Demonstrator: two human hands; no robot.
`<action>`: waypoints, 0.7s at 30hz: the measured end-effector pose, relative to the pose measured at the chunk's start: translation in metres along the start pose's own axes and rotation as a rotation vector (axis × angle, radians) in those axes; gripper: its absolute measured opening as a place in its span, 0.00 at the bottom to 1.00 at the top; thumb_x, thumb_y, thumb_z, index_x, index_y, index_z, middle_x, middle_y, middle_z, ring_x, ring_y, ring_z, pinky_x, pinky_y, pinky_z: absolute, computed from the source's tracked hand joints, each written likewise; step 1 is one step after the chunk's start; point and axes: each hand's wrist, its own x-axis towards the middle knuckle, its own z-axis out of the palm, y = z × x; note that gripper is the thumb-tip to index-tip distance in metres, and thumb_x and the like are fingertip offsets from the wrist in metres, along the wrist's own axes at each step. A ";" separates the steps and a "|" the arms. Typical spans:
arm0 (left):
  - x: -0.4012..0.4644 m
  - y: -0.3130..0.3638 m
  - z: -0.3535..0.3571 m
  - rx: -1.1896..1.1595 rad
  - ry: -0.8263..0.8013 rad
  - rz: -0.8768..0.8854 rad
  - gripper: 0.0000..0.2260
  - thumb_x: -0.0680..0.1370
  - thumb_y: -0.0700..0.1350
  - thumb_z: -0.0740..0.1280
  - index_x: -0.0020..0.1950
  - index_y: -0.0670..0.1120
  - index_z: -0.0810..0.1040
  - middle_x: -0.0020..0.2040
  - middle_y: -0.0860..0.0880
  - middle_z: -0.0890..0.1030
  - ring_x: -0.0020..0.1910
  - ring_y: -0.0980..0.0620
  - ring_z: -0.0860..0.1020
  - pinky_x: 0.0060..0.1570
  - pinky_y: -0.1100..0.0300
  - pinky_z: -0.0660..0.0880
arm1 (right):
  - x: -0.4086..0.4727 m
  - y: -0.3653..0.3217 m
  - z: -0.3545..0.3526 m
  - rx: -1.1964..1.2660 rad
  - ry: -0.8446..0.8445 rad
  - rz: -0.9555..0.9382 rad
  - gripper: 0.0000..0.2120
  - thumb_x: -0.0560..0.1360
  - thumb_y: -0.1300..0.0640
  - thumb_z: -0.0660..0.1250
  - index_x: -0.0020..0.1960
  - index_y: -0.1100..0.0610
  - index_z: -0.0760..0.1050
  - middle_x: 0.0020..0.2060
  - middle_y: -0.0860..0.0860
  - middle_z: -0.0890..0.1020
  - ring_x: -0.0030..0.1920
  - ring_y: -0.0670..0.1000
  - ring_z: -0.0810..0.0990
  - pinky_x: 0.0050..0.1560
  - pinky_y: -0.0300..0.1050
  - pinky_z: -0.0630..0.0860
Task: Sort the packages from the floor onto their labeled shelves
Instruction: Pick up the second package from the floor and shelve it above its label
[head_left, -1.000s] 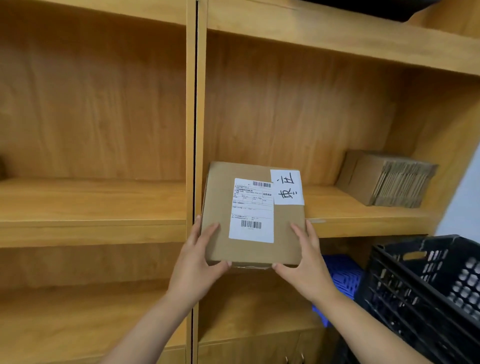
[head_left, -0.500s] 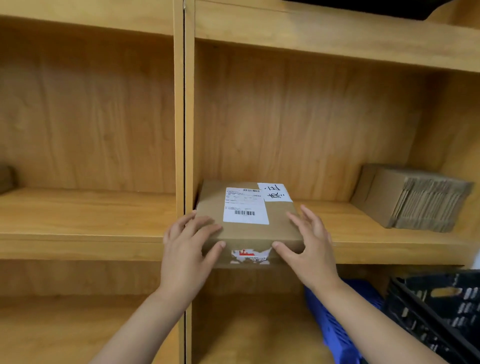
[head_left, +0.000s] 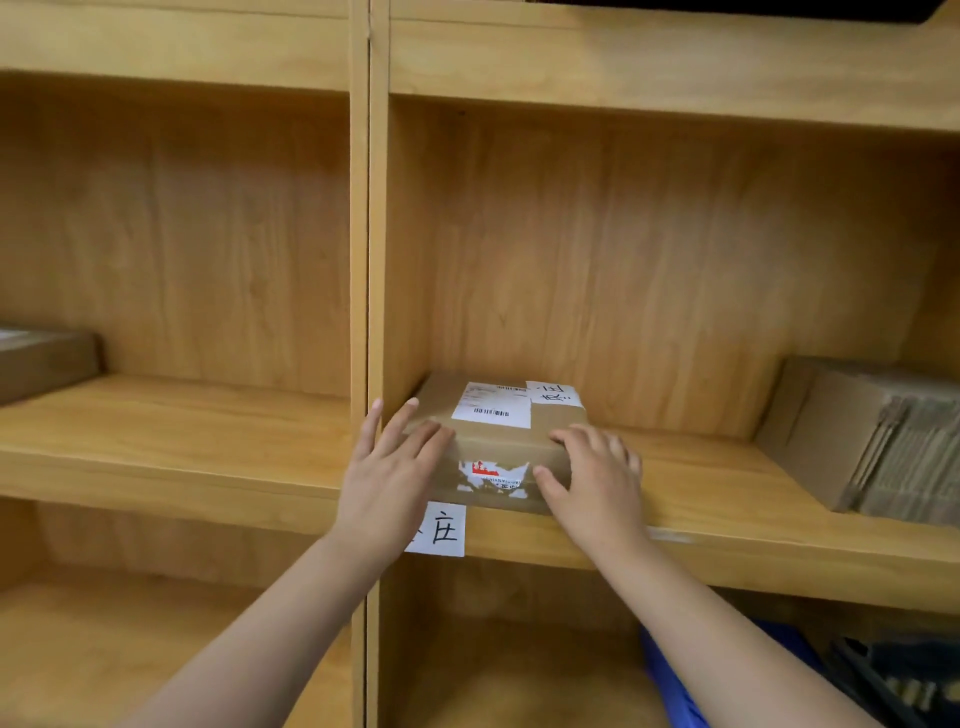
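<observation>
A brown cardboard package (head_left: 498, 441) with a white shipping label and a handwritten tag lies flat at the left end of the right-hand wooden shelf (head_left: 727, 499), against the upright divider. My left hand (head_left: 389, 467) presses flat on its near left corner, fingers spread. My right hand (head_left: 592, 473) grips its near right corner, thumb on the front face. A white handwritten label (head_left: 441, 530) is stuck on the shelf's front edge just below the package, partly hidden by my left wrist.
A stack of flattened cardboard boxes (head_left: 872, 441) lies at the right end of the same shelf. Another brown box (head_left: 47, 364) sits at the far left of the left bay. A blue crate (head_left: 680, 680) and a black crate (head_left: 904, 680) stand below right.
The package went from tilted in front of the shelf to lying flat on it, and was pushed further in. My view came closer and the shelf label appeared.
</observation>
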 end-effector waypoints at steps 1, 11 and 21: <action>0.002 0.001 0.003 0.030 -0.016 -0.005 0.28 0.63 0.33 0.72 0.62 0.46 0.75 0.60 0.48 0.80 0.70 0.43 0.68 0.72 0.43 0.51 | 0.002 0.001 0.002 -0.011 -0.026 -0.001 0.21 0.70 0.46 0.67 0.61 0.50 0.72 0.61 0.47 0.75 0.64 0.53 0.69 0.66 0.53 0.60; 0.006 0.006 0.026 0.118 -0.126 -0.059 0.36 0.67 0.36 0.69 0.73 0.48 0.61 0.70 0.47 0.70 0.71 0.44 0.65 0.72 0.40 0.45 | 0.014 0.016 0.026 -0.024 -0.044 -0.042 0.28 0.67 0.49 0.71 0.64 0.52 0.69 0.65 0.51 0.72 0.70 0.56 0.64 0.71 0.59 0.57; -0.031 -0.004 0.016 0.078 -0.105 -0.056 0.34 0.68 0.41 0.71 0.72 0.47 0.64 0.72 0.43 0.68 0.72 0.43 0.64 0.70 0.43 0.51 | -0.007 0.005 0.017 -0.013 -0.029 0.055 0.35 0.69 0.53 0.71 0.72 0.54 0.59 0.74 0.58 0.59 0.74 0.60 0.53 0.72 0.60 0.54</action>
